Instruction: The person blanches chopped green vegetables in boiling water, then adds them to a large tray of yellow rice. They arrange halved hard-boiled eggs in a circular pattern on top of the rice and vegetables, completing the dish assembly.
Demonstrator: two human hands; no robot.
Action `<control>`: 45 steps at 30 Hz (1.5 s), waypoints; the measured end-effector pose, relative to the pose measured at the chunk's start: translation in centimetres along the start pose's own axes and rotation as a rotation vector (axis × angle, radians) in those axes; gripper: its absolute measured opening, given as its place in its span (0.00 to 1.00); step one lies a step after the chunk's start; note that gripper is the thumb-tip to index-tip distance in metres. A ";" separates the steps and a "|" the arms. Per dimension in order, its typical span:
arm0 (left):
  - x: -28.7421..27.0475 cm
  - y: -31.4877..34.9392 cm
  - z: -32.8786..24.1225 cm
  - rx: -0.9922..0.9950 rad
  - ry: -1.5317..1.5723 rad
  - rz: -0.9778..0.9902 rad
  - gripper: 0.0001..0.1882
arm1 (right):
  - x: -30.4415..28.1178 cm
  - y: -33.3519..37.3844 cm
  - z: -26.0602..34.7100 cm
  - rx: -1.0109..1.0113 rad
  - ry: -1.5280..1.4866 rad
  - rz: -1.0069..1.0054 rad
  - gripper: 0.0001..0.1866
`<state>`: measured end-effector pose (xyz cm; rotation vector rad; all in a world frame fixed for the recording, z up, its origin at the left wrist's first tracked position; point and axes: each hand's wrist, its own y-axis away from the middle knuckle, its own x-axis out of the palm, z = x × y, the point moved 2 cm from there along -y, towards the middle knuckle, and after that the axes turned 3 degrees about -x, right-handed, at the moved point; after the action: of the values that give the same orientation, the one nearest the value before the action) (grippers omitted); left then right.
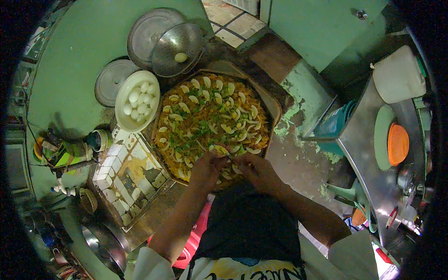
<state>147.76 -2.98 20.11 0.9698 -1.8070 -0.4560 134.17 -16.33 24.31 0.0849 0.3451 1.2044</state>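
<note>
You are looking straight down at a very large pan of orange-yellow rice [212, 123], dotted with green herbs and ringed with egg wedges [219, 98]; it sits in front of your body, filling the middle of the view. Both your hands meet at the pan's near edge; your left hand [207, 165] and right hand [254, 168] are close together, fingertips pinched around what looks like a piece of egg [220, 150], held low over the rice, seemingly so that it can be set in line with the others; whether each hand truly grips is hard to tell.

Just left of the pan, touching its rim, a white bowl of peeled whole eggs [137, 100] stands within easy reach; beyond it lie round metal lids [163, 39], one carrying a single egg. A tiled ledge [128, 175] lies by your left forearm; a steel bench [368, 154] with an orange strainer [397, 143] stands well apart on your right.
</note>
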 end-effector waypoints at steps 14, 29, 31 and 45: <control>-1.4 -0.5 -1.6 0.020 -0.087 -0.013 0.11 | 2.8 0.9 3.7 0.007 -0.052 -0.068 0.16; -4.5 -1.4 -4.1 -0.038 -0.196 0.007 0.13 | 7.2 -0.9 2.0 0.255 -0.429 -0.095 0.16; -4.5 -0.2 -4.6 -0.038 -0.282 0.065 0.13 | 8.2 1.1 2.5 0.315 -0.298 -0.059 0.16; -6.2 -0.2 -8.8 -0.074 -0.382 0.092 0.12 | 13.0 -0.6 1.8 0.330 -0.787 -0.218 0.15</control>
<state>156.80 2.78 20.16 0.7816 -2.1489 -0.6818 139.34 -4.36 23.00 0.7649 -0.1434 0.8085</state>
